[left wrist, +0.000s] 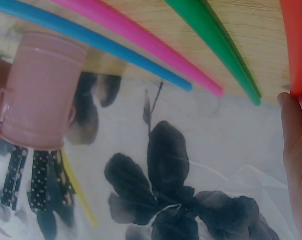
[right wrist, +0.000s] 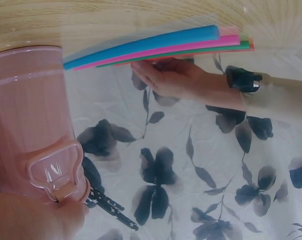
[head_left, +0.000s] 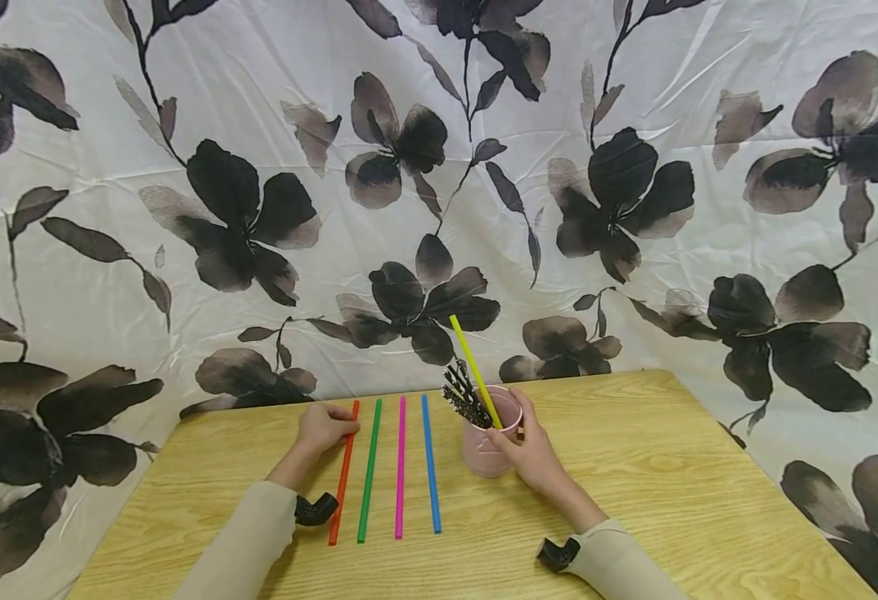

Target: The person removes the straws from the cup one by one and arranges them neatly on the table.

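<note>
A red straw point(head_left: 344, 475) lies on the wooden table, leftmost of the row; my left hand point(head_left: 324, 428) pinches it near its far end, thumb and fingertip about it in the left wrist view. My right hand point(head_left: 533, 450) grips the rim of a small pink bucket point(head_left: 486, 454) that stands upright, its thumb in front and fingers around the right side. In the bucket a yellow straw point(head_left: 474, 367) leans left beside several black patterned straws point(head_left: 463, 396). The small wire handle point(right wrist: 56, 167) shows beside the thumb in the right wrist view.
Right of the red straw lie a green straw point(head_left: 369, 471), a pink straw point(head_left: 400, 467) and a blue straw point(head_left: 431, 464), roughly parallel and apart. The table point(head_left: 634, 467) ends at a white floral cloth point(head_left: 514, 233) hanging behind it.
</note>
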`<state>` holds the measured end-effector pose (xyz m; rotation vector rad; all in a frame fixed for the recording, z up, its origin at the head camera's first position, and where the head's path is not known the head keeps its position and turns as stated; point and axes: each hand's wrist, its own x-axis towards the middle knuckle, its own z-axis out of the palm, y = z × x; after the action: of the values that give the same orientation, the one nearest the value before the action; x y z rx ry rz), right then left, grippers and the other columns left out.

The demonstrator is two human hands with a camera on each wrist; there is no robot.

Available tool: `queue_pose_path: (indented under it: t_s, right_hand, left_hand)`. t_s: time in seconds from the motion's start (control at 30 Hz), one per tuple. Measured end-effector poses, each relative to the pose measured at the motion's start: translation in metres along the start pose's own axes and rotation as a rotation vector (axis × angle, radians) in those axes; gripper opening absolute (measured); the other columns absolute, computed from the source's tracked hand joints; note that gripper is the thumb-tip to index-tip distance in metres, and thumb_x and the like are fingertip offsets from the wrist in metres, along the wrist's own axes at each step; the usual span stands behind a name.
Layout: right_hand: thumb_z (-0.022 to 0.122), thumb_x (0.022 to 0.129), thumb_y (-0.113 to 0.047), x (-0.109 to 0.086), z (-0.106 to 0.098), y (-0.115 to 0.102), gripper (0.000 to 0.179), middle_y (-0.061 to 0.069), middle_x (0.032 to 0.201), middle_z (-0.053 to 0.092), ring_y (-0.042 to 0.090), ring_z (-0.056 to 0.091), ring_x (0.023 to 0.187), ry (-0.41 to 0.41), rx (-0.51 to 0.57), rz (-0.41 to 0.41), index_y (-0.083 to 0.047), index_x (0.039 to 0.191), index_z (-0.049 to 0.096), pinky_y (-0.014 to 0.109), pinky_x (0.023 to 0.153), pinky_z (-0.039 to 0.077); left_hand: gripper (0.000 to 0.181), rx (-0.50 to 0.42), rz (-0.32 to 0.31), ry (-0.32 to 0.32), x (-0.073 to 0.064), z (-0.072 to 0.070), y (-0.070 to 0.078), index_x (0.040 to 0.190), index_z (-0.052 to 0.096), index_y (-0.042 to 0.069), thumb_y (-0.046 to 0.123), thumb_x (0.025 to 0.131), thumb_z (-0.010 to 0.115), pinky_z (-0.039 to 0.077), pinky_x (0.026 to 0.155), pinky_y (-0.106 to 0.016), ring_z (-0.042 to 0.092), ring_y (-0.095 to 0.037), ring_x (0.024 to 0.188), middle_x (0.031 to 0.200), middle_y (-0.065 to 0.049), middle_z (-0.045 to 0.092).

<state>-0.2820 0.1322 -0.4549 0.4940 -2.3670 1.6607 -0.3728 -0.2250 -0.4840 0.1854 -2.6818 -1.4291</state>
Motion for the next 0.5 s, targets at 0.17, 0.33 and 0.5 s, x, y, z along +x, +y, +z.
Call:
queue_pose_path:
  t_s: [0.17,0.33,0.5]
  right_hand:
    - [0.064,0.078,-0.038,0.004,0.003,0.018,0.076,0.008,0.126,0.042,0.024,0.049,0.103,0.034,0.009,0.021,-0.023,0.138,0.02,0.036,0.081,0.043]
    - [0.064,0.078,-0.038,0.004,0.004,0.019,0.077,0.008,0.126,0.042,0.024,0.049,0.104,0.032,0.015,0.017,-0.023,0.138,0.02,0.038,0.081,0.043]
    - [0.064,0.078,-0.039,0.004,0.003,0.019,0.075,0.008,0.126,0.042,0.024,0.05,0.101,0.03,0.006,0.01,-0.025,0.138,0.02,0.037,0.079,0.044]
  left_hand:
    - [0.024,-0.003,-0.001,-0.012,-0.001,-0.001,0.001,0.086,0.068,0.0,0.011,0.067,0.076,0.049,0.049,-0.025,0.058,-0.012,0.056,0.076,-0.008,0.062]
    - [0.025,0.005,0.008,-0.017,-0.003,-0.001,0.003,0.087,0.068,-0.001,0.013,0.068,0.075,0.048,0.048,-0.024,0.058,-0.013,0.054,0.073,-0.006,0.062]
    - [0.026,0.022,0.028,-0.012,-0.003,-0.001,0.003,0.088,0.067,-0.003,0.013,0.068,0.075,0.048,0.047,-0.025,0.057,-0.013,0.052,0.07,-0.005,0.063]
